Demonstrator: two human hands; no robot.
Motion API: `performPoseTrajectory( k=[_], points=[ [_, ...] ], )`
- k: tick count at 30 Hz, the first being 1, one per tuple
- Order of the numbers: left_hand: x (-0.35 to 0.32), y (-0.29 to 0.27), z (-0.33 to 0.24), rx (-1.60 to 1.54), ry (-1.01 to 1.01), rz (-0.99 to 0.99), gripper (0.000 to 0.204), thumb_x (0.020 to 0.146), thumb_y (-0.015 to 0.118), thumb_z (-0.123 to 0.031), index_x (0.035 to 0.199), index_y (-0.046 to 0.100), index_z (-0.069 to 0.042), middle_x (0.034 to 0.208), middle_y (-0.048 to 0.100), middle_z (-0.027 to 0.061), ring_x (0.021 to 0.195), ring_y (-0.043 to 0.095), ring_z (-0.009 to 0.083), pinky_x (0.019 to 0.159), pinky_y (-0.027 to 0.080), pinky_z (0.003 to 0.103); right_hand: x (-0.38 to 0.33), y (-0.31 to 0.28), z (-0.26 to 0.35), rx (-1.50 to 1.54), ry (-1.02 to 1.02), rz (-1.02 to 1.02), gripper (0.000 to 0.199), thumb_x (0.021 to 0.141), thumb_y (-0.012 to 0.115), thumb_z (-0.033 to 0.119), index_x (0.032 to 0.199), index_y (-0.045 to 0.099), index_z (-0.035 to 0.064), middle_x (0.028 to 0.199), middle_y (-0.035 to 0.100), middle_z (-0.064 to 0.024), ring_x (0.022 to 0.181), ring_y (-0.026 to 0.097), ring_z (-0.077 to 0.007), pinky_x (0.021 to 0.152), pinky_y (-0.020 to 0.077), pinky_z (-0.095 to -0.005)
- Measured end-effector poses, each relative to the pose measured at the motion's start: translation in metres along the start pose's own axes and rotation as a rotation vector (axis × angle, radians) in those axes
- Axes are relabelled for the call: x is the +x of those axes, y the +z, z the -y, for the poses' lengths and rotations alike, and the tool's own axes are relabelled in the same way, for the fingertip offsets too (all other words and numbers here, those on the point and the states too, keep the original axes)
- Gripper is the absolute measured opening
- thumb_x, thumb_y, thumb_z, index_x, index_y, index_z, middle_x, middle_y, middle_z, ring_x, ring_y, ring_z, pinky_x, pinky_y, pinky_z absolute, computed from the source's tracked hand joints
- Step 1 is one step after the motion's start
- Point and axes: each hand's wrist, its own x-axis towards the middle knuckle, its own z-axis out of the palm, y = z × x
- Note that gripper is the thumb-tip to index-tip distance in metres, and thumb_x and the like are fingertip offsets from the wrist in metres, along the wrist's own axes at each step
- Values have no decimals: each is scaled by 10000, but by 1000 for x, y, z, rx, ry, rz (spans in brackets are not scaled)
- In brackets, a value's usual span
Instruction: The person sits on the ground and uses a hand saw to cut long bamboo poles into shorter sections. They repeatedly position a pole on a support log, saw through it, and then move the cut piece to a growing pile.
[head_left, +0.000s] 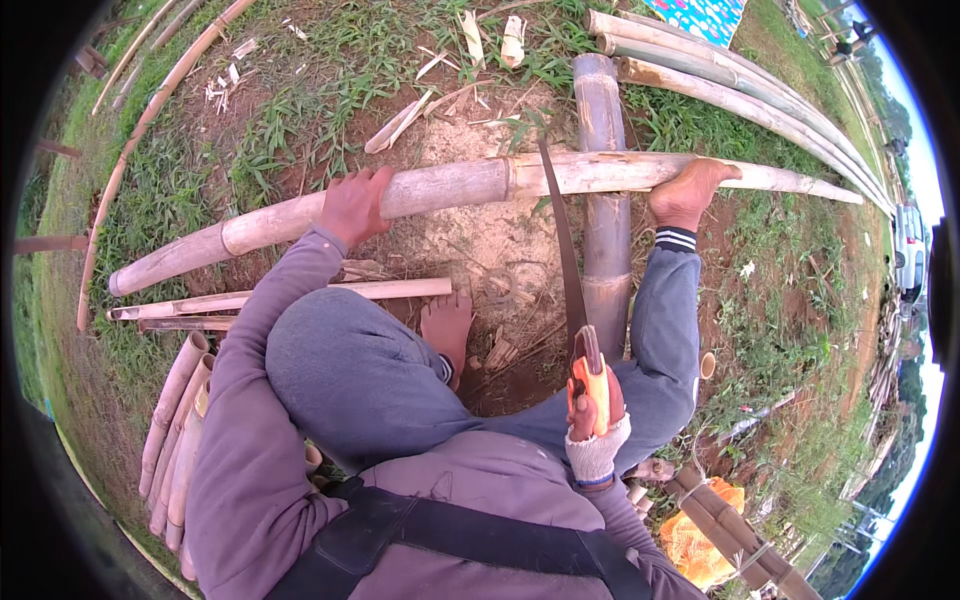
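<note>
A long pale bamboo pole lies across a thicker bamboo log on the ground. My left hand presses down on the pole left of the middle. My right hand, in a white glove, grips the orange handle of a curved hand saw. Its blade reaches up to the pole, with the tip at the pole's top edge. My bare right foot pins the pole at the right. My bare left foot rests on the dirt below the pole.
Sawdust and bamboo chips cover the dirt under the pole. Cut bamboo sections lie stacked at my left, and thin split strips lie near my knee. Several long poles stretch across the upper right. An orange sack sits lower right.
</note>
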Motion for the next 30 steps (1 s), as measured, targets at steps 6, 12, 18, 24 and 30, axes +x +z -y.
performPoseTrajectory(
  k=[6,12,18,24,30],
  points=[
    [9,-2,-16,25,27,-8,784,681,950,-285,1349,553,-176,1177,704,131,1154,705,387,1004,529,555,131,61,13,127,-192,-123,475,1073,690,262,1437,601,-30,1014,725,-64,762,636,-63,612,498,-210],
    [25,-4,-17,-23,97,-55,797,673,951,-270,1352,546,-169,1183,703,133,1144,709,394,1002,531,559,139,47,37,90,-104,-103,442,1063,711,250,1396,641,-32,999,720,-26,797,638,-82,674,528,-247],
    [12,-1,-6,21,-6,-18,804,675,939,-250,1359,525,-164,1182,703,142,1143,707,407,990,537,556,-2,-8,9,35,-19,-22,684,1055,688,453,1521,534,-23,1084,731,-62,785,659,-69,641,500,-200],
    [25,-11,-21,15,33,-8,772,688,932,-255,1348,543,-162,1183,703,145,1163,699,395,1019,524,553,187,65,68,-31,-237,-109,423,1057,721,281,1338,665,-31,969,726,-35,746,644,-93,641,512,-257],
    [36,-9,-22,-24,72,-22,823,683,929,-262,1402,540,-168,1211,697,148,1175,691,397,1017,520,552,82,25,26,49,-169,-156,516,1063,687,360,1409,631,-18,953,712,-22,691,587,-53,605,463,-216]
  ],
)
